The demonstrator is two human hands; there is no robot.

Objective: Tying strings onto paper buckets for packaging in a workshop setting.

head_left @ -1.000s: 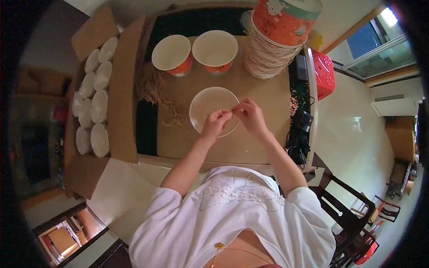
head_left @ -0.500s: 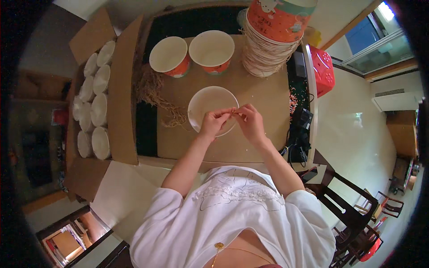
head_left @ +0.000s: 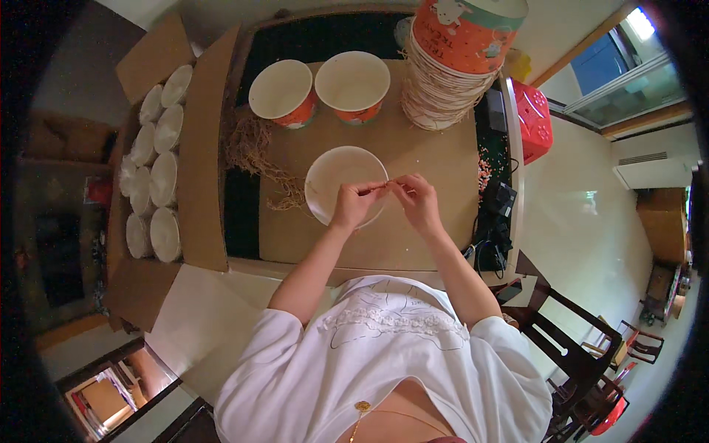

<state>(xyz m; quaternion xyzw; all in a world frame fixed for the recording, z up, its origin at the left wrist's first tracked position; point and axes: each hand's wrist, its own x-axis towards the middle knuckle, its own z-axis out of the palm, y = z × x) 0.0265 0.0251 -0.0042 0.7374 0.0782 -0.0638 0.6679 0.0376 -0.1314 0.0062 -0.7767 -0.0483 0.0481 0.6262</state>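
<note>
My left hand (head_left: 354, 205) and my right hand (head_left: 416, 199) meet over a white paper bowl (head_left: 334, 173) on the brown tabletop (head_left: 413, 148). Between their fingertips they pinch a thin tan strand (head_left: 385, 185), held level above the bowl's near rim. What lies inside the bowl under my hands is hidden. A loose heap of tan straw-like strands (head_left: 255, 151) lies on the table to the left of the bowl.
Two orange-sided paper bowls (head_left: 281, 90) (head_left: 353, 81) stand behind. A tall stack of orange bowls (head_left: 456, 55) rises at the back right. An open cardboard box (head_left: 199, 148) of white lids (head_left: 159, 177) sits left. A red basket (head_left: 533, 122), cables and chairs are right.
Both hands have stayed over the white bowl, shifting slightly while working the strand between the fingertips. Nothing else has moved.
</note>
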